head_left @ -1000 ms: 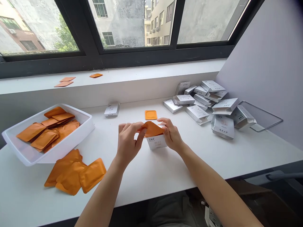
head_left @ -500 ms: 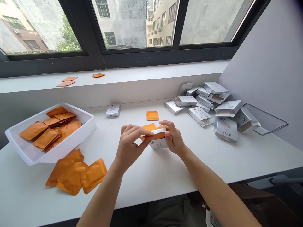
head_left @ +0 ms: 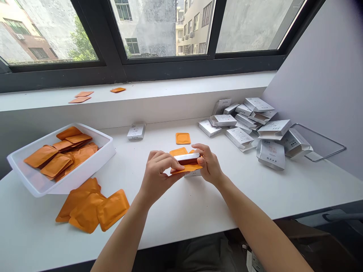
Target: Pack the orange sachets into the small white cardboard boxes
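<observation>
1. The left hand (head_left: pixel 160 170) has its thumb and fingers pinched on the left end of the orange packet (head_left: pixel 188 167). If that pinch slackens, the packet could slide off towards 6 o'clock.
2. The right hand (head_left: pixel 211 164) is closed around the right end of the small box (head_left: pixel 195 173), its thumb near the packet. Squeezing too hard could buckle the thin card.
3. The packet lies across the front of the box, between the 2 hands, with the silver strip (head_left: pixel 187 156) just behind it. A corner could snag or fold there; whether the strip is flap or rim, I cannot tell.
4. Another packet (head_left: pixel 178 152) shows at the box's 11 o'clock, partly hidden. A forward push could shove it into the loose packet (head_left: pixel 183 138) at 12 o'clock.
5. At 8 o'clock, 3 puffy packets (head_left: pixel 112 210) overlap close to the left forearm, so a backward sweep could drag them.
6. At 2 o'clock, the heap of boxes (head_left: pixel 257 104) leans unevenly, some ends open; a knock could make it slump towards the wire frame (head_left: pixel 330 140) at 3 o'clock.
</observation>
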### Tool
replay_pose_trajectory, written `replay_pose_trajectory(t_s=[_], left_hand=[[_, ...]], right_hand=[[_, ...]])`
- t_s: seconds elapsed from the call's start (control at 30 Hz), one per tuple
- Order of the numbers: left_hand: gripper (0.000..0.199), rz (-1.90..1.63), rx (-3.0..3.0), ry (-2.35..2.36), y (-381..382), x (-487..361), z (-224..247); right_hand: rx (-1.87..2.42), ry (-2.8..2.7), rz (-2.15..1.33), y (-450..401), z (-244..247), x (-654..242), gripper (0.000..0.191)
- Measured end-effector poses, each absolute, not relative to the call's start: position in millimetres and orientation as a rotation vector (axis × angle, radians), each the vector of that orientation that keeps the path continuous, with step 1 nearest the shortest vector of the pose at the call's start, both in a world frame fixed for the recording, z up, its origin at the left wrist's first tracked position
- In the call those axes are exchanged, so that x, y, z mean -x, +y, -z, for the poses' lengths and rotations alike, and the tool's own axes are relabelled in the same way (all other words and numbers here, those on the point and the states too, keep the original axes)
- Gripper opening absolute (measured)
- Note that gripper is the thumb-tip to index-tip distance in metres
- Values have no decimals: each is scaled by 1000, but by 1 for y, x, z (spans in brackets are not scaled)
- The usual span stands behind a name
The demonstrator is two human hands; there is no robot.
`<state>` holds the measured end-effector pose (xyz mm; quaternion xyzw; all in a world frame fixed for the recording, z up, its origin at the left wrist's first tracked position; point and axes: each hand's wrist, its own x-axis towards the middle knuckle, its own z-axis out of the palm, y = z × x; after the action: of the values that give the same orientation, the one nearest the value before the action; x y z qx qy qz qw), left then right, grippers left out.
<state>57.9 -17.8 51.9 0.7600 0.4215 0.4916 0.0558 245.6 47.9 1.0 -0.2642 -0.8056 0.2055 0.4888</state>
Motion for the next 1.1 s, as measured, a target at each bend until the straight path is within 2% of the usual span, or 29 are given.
replay_pose_trajectory(t_s=[0.37,0.47,0.6,0.83,1.1], left_hand=[[30,-1584,-2357,1237,-17,-58,-53],[23,-1628,-2338,1247,-16,-59,-52],[3,-1531,-2339,1212,-16,-59,-51],[14,-1461,-2338,1138,-16,-60,-49],[4,-1529,-2338,1135,-15,-61,-49]], right_hand=[[665,-1938,-477,48,-2,-245,35],[676,-1942,-460,48,-3,-245,34],[715,-1941,-472,48,-3,-246,34],[717,-1941,-457,50,-1,-247,31],[713,-1940,-458,49,-1,-246,30]])
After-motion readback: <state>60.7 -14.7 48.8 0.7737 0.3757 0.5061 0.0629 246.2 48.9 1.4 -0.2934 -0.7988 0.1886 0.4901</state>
